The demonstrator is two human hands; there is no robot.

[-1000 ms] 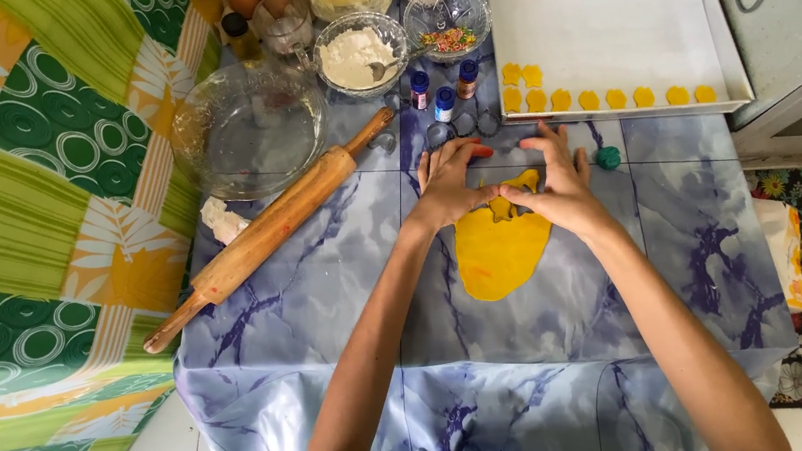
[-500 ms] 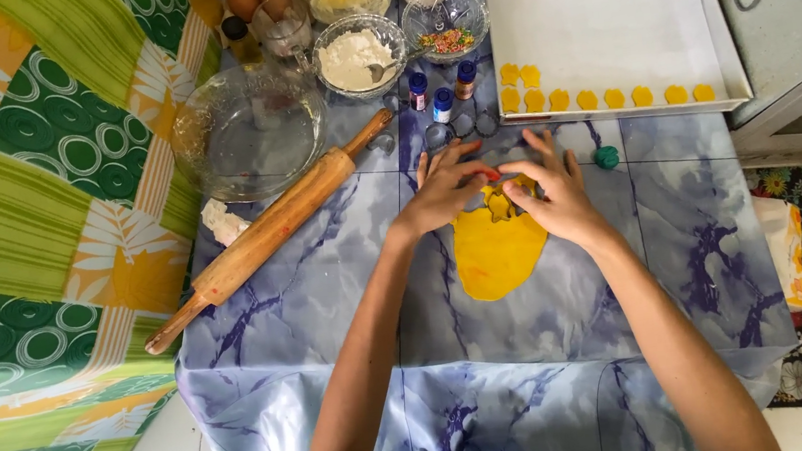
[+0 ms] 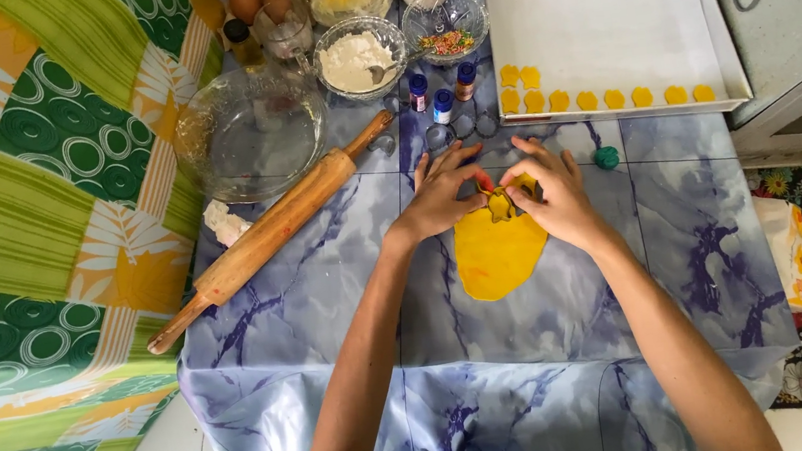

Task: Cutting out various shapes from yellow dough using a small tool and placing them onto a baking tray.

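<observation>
Two hands meet over the top edge of a flat sheet of yellow dough (image 3: 499, 249); the left hand (image 3: 442, 191) and the right hand (image 3: 554, 200) each pinch narrowly with thumb and forefinger on a small star-shaped cutter (image 3: 499, 206), whose rim shows red at the left fingertips; the other fingers fan out loosely above the pinch. The cutter sits between the two hands at the dough's upper edge, and the rest of the sheet spreads below the grip on the blue marbled tablecloth (image 3: 328, 294). Compared with half a second ago, the fingertips have closed in tighter around the cutter and a star outline now shows between them; the dough sheet has not shifted. Beyond the right hand, just past its fingers, lies a small green ball (image 3: 606, 158); further out stands a white tray (image 3: 599, 21) with a row of yellow cut-outs (image 3: 598, 99). Out to the left of the left hand lies a wooden rolling pin (image 3: 271, 232), tilted, with a glass bowl (image 3: 250, 132) beyond it.
</observation>
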